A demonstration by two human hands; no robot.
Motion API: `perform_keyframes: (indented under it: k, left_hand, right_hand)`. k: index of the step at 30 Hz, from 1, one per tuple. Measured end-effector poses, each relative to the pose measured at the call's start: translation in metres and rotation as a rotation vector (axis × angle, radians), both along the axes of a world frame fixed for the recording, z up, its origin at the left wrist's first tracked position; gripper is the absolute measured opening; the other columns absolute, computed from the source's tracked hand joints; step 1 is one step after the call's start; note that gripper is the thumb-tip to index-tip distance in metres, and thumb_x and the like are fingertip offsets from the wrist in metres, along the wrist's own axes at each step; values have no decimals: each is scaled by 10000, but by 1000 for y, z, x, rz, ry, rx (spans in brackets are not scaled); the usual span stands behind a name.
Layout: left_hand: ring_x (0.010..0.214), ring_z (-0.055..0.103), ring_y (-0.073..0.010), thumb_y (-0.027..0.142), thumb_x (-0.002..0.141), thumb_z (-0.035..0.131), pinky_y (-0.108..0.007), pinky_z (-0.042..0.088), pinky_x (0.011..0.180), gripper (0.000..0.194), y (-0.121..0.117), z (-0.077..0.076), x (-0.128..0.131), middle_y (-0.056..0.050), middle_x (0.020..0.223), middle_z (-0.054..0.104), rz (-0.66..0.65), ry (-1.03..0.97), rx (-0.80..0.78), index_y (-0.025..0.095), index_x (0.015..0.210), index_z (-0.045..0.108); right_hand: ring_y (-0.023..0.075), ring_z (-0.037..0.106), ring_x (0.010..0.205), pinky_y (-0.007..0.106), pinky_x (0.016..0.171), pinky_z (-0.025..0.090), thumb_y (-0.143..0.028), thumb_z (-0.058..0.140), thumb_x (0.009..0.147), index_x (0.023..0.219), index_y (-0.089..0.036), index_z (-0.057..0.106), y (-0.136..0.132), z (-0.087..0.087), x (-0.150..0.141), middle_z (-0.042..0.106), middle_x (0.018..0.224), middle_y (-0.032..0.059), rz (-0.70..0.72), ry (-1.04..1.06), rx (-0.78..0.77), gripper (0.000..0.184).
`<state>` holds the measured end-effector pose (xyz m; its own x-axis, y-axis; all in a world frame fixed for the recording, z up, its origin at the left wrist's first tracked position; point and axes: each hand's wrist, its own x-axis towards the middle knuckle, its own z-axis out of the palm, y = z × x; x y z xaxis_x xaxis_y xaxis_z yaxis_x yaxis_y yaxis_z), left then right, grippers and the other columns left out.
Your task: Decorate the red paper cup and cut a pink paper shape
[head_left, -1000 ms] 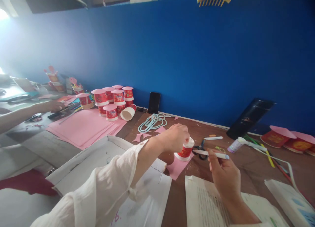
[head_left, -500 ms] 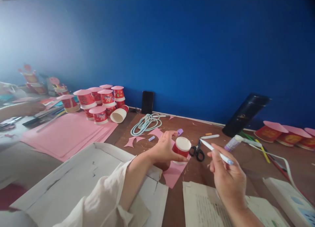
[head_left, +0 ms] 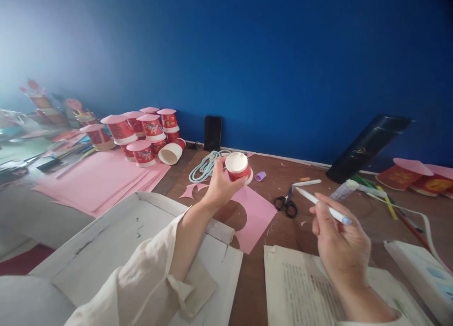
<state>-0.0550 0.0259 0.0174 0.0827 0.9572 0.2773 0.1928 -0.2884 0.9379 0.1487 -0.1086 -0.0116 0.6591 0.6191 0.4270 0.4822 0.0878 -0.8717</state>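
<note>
My left hand [head_left: 226,184] is wrapped round a red paper cup [head_left: 240,172], held tilted with its white base upward. Below and right of the cup lies a pink paper sheet [head_left: 257,215] with a rounded bite cut from its left side. Between thumb and fingers, my right hand [head_left: 341,248] grips a white marker pen [head_left: 322,205], its tip pointing up and left. Just left of the marker are black-handled scissors [head_left: 287,207]. Close to the cup sits a purple cap [head_left: 260,176]. Pink paper scraps [head_left: 189,190] lie left of my left hand.
Red cups with pink tops [head_left: 141,151] stand stacked at left behind pink sheets [head_left: 95,179]. A white box lid [head_left: 106,241] and a printed booklet [head_left: 293,283] lie in front. A black flask [head_left: 368,149] leans against the wall; a blue cord [head_left: 205,168] lies by a phone [head_left: 213,132].
My left hand has lifted the cup off the pink sheet, moving it left and away from me, and tilted it. The marker stays in my right hand. The camera view has shifted slightly.
</note>
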Motion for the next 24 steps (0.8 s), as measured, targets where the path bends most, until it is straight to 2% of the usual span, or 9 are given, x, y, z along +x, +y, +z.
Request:
perform_keyframes:
  k: [2,7,11,14,17,24]
  left_hand:
    - [1174,563,-252,254,687,745,-409,438,1008,639,4,-5,1,-92,1259,563,96,22,49,229,1238,422]
    - [1200,548,-268,269,691,737,-436,425,1026,636,12,-17,1,-94,1276,571,176,69,169,235,1259,453]
    - [1197,540,-266,302,689,753,-436,426,1022,594,20,-26,1,-85,1232,591,185,87,142,223,1217,493]
    - [1191,540,-253,316,680,766,-408,444,1004,601,26,-30,1,-85,1262,559,151,52,138,223,1215,508]
    - [1231,509,-267,307,658,782,-414,433,1023,613,30,-32,0,-96,1271,529,153,82,147,214,1209,528]
    - [1228,510,-290,250,698,755,-461,372,1073,565,32,-25,4,-108,1242,576,211,219,213,207,1212,524]
  right_hand:
    - [95,516,516,244,489,402,-554,604,871,1183,-238,699,-1,1,-1,686,793,37,-14,-11,-19,455]
    - [94,498,502,262,513,425,-527,597,886,1245,-256,677,-3,1,-7,719,826,38,34,-62,-24,457]
    - [106,524,514,278,541,457,-528,592,885,1265,-270,666,-2,-1,-9,736,865,40,85,-80,-42,466]
    - [127,567,545,275,564,469,-562,587,872,1252,-290,678,-2,-3,-7,715,744,12,67,-139,-108,476]
    - [122,570,531,258,556,469,-583,580,867,1256,-329,674,-3,-5,-5,690,679,-17,50,-165,-175,474]
    - [121,573,524,245,557,485,-587,558,880,1327,-321,627,-1,-9,-3,712,719,-6,69,-196,-212,525]
